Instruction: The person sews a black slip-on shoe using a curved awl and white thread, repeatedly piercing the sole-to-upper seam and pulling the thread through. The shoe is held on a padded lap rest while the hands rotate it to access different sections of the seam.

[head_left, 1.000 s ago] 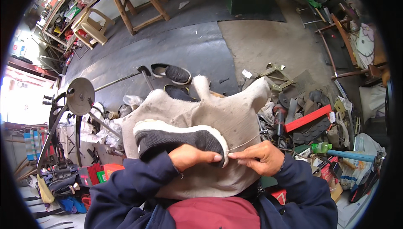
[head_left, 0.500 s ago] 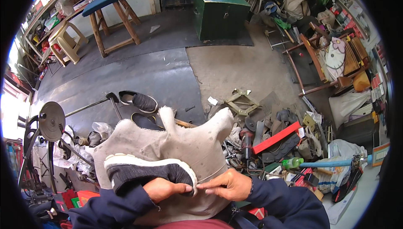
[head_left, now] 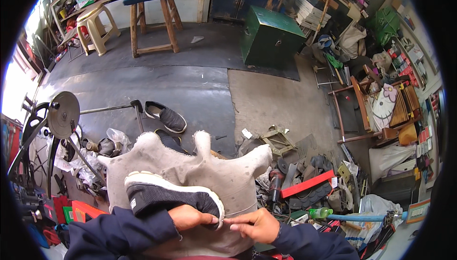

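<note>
Dark knit shoe [head_left: 164,197] lay tilted on the grey lap cover [head_left: 223,172], toe pointing right, directly under the fingers of the left hand [head_left: 186,218]. Left thumb pressed on the toe; the other left fingers were mostly hidden below, though the grip looked firm. Right hand [head_left: 263,226] met it just to the right, index and thumb tips close together at the toe edge; whether they pinched anything was too small to tell. A fine pale line [head_left: 243,211], possibly thread, crossed the cover just beyond the right fingers. Done, as far as visible: the white sole [head_left: 164,181], left of and beyond the fingers, met the upper along the exposed side with no obvious gap. Left, by judgement: the toe edge, where both hands converged, appeared unfinished; underside and near side were hidden, so overall progress could not be fixed. Neither hand showed a recognisable tool. Well beyond the fingers, a dark slip-on shoe [head_left: 170,118] stood on the floor mat [head_left: 114,86], apart from the work; a second dark shoe [head_left: 167,139], nearer, was partly covered.
</note>
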A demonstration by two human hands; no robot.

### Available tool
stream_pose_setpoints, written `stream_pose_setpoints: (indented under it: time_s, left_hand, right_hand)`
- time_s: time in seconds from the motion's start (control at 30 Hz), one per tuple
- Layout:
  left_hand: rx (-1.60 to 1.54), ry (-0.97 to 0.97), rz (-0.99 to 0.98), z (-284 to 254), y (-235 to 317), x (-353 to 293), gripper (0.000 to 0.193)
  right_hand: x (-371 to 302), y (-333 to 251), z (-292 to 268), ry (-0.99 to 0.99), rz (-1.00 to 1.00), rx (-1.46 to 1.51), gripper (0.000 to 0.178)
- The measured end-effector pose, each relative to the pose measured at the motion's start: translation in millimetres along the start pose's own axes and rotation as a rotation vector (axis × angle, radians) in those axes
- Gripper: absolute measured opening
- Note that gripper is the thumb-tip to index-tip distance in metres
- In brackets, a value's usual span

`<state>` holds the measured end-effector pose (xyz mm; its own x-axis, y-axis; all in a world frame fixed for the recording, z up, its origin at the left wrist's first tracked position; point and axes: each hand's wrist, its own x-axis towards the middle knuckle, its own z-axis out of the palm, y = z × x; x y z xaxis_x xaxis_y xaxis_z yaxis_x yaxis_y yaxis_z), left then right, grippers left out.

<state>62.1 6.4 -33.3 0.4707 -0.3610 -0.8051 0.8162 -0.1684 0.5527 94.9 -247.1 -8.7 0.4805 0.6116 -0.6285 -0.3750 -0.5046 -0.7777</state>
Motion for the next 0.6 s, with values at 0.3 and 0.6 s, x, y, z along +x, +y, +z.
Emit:
stream_pose_setpoints:
  time_s: [0.3,0.6]
  left_hand:
    - [0.206,-0.008,0.075,-3,-2,1,0.045]
    - [0.249,-0.124,0.231,-10,2,-10,0.058]
  right_hand:
    - [-2,-9,18,0.205,-0.369,-0.363,0.019]
    - [8,-6,17,0.157,-0.156,0.034,0.014]
